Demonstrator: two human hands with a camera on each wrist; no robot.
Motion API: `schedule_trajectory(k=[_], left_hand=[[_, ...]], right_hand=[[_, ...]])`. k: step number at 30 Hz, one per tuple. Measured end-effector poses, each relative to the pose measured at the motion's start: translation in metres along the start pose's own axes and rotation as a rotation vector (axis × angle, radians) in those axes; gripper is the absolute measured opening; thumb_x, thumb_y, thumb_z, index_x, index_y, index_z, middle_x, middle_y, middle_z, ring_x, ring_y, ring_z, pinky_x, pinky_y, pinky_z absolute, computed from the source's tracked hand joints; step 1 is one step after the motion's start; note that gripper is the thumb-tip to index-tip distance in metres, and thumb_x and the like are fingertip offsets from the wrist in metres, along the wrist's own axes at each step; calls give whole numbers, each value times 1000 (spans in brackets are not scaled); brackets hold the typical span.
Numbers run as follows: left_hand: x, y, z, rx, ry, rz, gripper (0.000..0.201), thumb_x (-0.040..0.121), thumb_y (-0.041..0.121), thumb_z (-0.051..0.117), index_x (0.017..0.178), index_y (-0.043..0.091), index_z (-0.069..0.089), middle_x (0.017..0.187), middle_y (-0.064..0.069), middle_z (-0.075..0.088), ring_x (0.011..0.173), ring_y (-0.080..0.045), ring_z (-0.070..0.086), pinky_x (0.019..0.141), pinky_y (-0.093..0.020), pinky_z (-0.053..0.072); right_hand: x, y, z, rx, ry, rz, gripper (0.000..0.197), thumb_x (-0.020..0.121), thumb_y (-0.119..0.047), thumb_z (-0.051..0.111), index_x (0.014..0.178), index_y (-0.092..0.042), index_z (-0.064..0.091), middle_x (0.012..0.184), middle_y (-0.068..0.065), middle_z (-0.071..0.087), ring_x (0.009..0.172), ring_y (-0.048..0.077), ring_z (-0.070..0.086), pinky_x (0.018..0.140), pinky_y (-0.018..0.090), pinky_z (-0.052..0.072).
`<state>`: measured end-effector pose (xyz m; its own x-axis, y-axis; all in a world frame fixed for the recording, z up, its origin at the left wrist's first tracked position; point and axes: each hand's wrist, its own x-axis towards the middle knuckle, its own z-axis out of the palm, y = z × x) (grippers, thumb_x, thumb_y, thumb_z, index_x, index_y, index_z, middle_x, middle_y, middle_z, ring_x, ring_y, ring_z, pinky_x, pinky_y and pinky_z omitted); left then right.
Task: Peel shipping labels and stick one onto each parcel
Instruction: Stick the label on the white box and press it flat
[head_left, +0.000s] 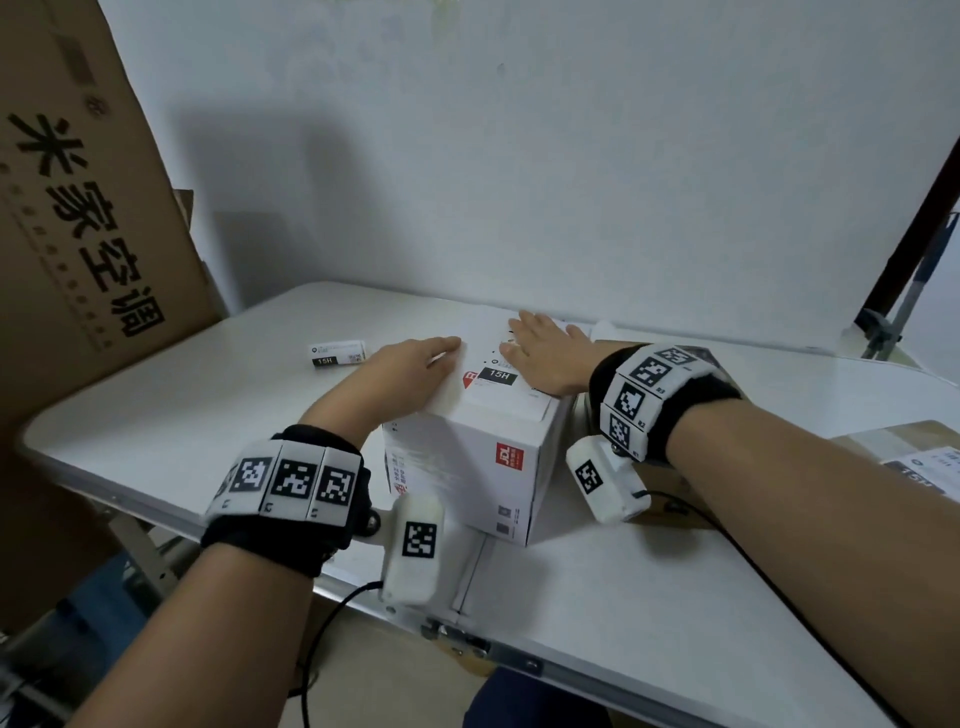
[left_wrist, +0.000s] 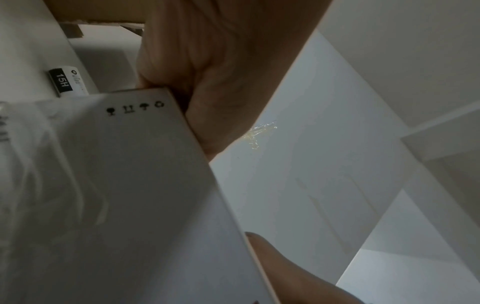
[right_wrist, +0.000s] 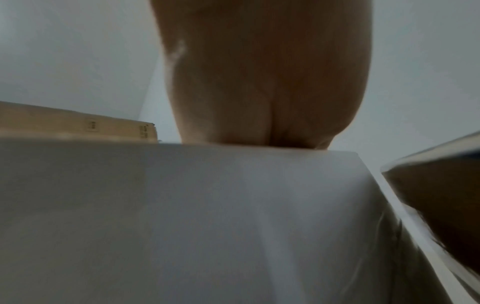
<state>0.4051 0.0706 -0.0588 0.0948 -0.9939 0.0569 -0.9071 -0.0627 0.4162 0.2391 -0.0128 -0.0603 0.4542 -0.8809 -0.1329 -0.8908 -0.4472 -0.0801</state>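
Observation:
A white parcel box (head_left: 467, 462) with a red logo stands mid-table. On its top lies a shipping label (head_left: 498, 375) with a black "15H" bar. My left hand (head_left: 410, 374) lies flat on the left part of the top, fingers straight. My right hand (head_left: 540, 348) presses flat on the right part of the label. In the left wrist view the palm (left_wrist: 221, 82) rests over the box edge (left_wrist: 145, 164). The right wrist view shows only the heel of the hand (right_wrist: 259, 82) on the white box (right_wrist: 182, 205).
A roll of labels (head_left: 337, 353) lies on the white table (head_left: 182, 405) at the left. A brown parcel (head_left: 670, 483) sits under my right wrist, and another labelled brown parcel (head_left: 914, 457) at the right edge. A big cardboard carton (head_left: 78, 208) leans at the left.

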Motion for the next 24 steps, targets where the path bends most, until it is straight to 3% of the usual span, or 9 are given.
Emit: schedule_trajectory(k=[24], left_hand=[[4,0,6,10,80,14,40,102,28,37,141,29,47,145,-5,49,129,-28,47,100,-32,38]], right_hand=[[-72,-17,11,56,-29,-46,61,103,-42,13,155,-13,-4,162,2,-14,150,18,-12,121,46,-4]])
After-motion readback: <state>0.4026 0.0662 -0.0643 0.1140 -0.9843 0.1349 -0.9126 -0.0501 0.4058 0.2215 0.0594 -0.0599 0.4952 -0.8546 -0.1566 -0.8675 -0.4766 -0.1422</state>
